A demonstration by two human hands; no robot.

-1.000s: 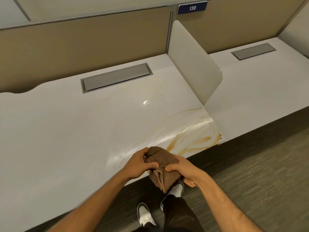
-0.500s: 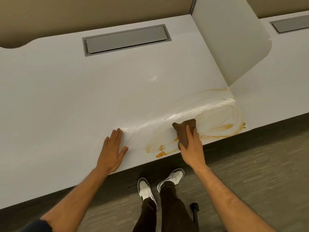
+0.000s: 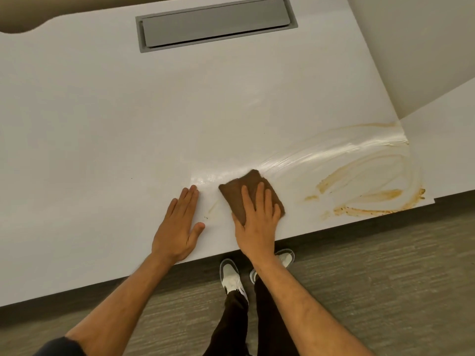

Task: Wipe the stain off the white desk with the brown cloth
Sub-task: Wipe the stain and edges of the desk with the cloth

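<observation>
The brown cloth (image 3: 237,192) lies folded flat on the white desk (image 3: 102,129) near its front edge. My right hand (image 3: 257,222) presses down on the cloth with fingers spread over it. My left hand (image 3: 180,224) rests flat and empty on the desk just left of the cloth. An orange-brown stain (image 3: 365,199) of smeared arcs and streaks spreads to the right of the cloth, out to the desk's right front corner. A wet, shiny streak runs from the cloth up toward the divider.
A grey cable hatch (image 3: 216,23) is set into the desk at the back. A white divider panel (image 3: 416,47) rises at the right, with a neighbouring desk (image 3: 447,155) beyond it. Grey carpet floor (image 3: 372,291) and my shoes (image 3: 231,276) lie below the desk edge.
One second ago both hands held the bunched cloth at the desk edge. Since then my left hand went flat on the desk and my right hand slid the cloth leftward, clearing the nearer smears.
</observation>
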